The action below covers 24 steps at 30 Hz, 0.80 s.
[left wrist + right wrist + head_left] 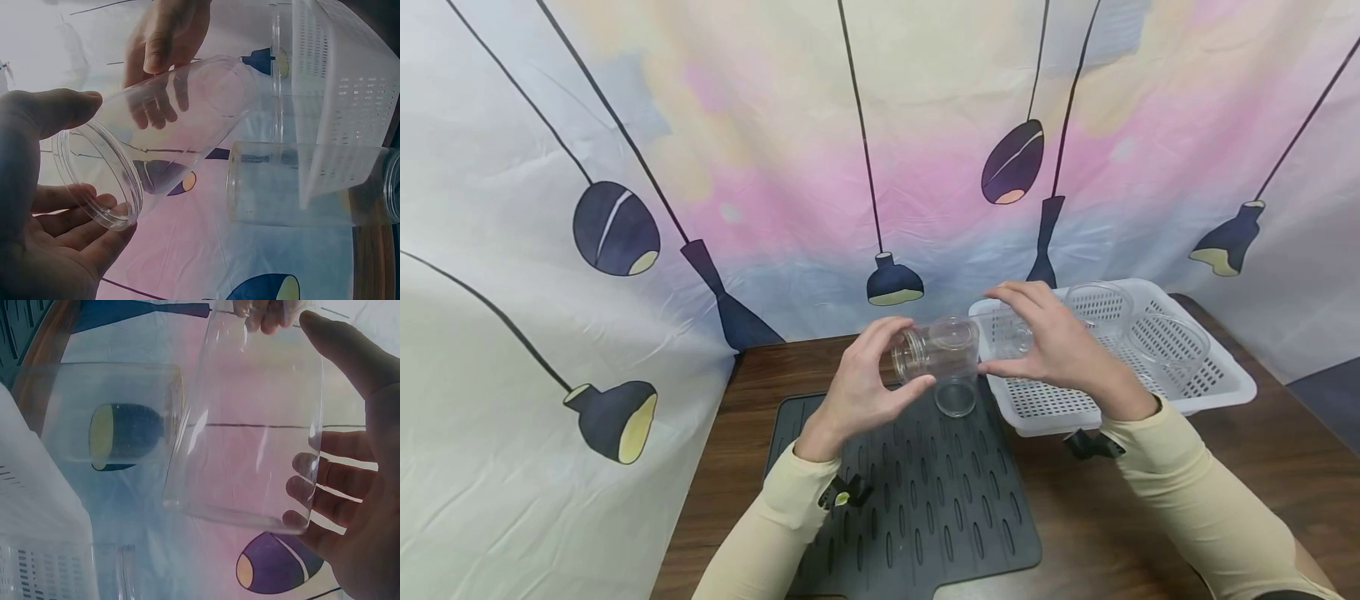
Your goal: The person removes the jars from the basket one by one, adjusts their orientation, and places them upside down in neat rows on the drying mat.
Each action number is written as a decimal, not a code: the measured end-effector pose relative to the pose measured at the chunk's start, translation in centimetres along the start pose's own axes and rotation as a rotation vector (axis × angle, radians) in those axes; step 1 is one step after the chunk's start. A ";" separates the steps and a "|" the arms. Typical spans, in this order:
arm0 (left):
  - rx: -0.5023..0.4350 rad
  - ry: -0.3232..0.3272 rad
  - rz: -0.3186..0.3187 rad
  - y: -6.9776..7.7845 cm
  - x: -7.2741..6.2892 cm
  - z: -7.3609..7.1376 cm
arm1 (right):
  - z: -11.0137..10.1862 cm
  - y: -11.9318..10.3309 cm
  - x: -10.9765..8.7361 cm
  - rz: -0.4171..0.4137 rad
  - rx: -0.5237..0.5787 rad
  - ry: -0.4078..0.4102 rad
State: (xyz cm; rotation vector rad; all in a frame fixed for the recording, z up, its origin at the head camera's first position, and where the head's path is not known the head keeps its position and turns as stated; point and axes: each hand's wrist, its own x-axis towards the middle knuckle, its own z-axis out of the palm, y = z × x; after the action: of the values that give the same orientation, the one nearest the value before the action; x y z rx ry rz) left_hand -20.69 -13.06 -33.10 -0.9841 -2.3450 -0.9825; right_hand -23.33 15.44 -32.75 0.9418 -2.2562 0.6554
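Frame centre | my left hand [868, 379] grips screw-neck jar [169, 131] by rim; right hand [1056, 342], its base | best clear the upended jar [956, 398]

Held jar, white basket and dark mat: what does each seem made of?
Held jar: glossy and colorless, plastic or glass; the patterned backdrop shows through it and bright streaks mark its wall. White basket: probably molded plastic, from its even color and perforated walls. Dark mat: likely silicone or rubber, fairly matte, with regular elongated ovals.
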 end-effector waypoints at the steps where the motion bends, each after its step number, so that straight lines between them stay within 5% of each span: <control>1: -0.003 0.001 0.000 0.0 0.0 0.0 | -0.1 0.1 0.0 0.014 0.007 -0.002; 24: -0.019 0.021 0.034 -0.5 -0.2 -0.3 | 0.2 2.6 -1.5 0.298 0.369 0.030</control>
State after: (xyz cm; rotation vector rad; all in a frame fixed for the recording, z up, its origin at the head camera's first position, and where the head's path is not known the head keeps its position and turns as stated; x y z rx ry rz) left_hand -20.89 -13.66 -33.25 -1.0130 -2.2984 -0.9985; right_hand -24.50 17.62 -34.50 0.7561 -2.3132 1.2421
